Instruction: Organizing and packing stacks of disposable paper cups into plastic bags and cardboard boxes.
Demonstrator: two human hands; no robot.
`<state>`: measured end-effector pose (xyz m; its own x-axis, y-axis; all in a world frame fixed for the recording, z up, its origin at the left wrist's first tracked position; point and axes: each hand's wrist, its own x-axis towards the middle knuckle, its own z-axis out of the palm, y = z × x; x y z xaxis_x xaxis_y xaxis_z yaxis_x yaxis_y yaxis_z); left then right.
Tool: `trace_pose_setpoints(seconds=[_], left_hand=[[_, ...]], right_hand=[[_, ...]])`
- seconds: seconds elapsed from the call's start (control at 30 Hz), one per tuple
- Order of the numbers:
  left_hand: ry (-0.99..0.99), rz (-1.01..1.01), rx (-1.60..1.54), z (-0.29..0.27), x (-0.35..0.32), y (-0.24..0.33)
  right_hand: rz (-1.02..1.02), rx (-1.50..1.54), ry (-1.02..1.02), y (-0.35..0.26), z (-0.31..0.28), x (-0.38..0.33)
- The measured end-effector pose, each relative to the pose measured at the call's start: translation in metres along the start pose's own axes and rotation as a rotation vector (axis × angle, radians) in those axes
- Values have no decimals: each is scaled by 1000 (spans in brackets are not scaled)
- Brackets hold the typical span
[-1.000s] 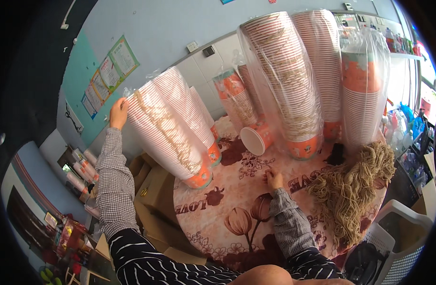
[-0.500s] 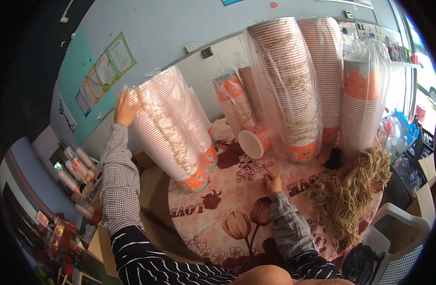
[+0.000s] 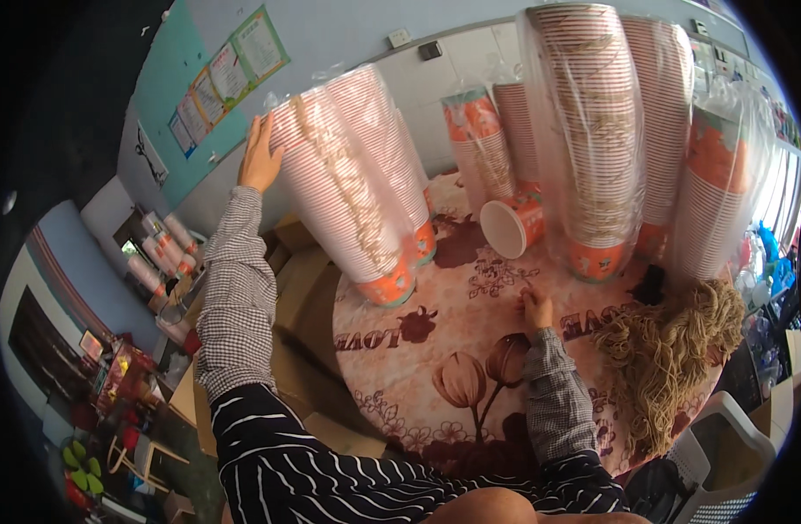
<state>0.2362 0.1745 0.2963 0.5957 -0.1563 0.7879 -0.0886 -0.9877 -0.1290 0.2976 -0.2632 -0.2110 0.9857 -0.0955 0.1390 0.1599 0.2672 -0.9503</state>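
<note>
A tall, tilted stack of paper cups (image 3: pixel 335 188) in a clear plastic bag leans leftward on the round table. My left hand (image 3: pixel 262 159) lies against its upper left side, fingers stretched out and not wrapped round it. Over the tablecloth near the middle, my right hand (image 3: pixel 538 310) has its fingers curled together; I cannot make out whether anything is in them. Beyond it, a single orange and white paper cup (image 3: pixel 512 225) lies on its side, mouth toward me. A heap of tan string (image 3: pixel 671 358) spreads at the table's right edge.
More bagged cup stacks (image 3: pixel 593 131) stand upright at the back and right. A flowered tablecloth (image 3: pixel 400 367) covers the table. An open cardboard box (image 3: pixel 309 327) sits left of it, a grey plastic chair (image 3: pixel 741 437) at lower right. Further cup stacks (image 3: pixel 160 253) are far left.
The view has swung, so the table and stacks appear farther right and higher. My left hand's fingers look straighter against the stack. My right hand stays curled over the tablecloth.
</note>
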Motion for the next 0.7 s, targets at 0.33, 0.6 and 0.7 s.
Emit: trace_pose_setpoints(seconds=[0.33, 0.6, 0.7], left_hand=[[134, 98, -191, 145, -184, 50], [-371, -206, -533, 216, -361, 48], [-323, -485, -711, 241, -385, 36]], right_hand=[[-43, -56, -2, 5, 0, 5], [40, -114, -29, -10, 3, -4], [55, -120, -19, -12, -9, -4]])
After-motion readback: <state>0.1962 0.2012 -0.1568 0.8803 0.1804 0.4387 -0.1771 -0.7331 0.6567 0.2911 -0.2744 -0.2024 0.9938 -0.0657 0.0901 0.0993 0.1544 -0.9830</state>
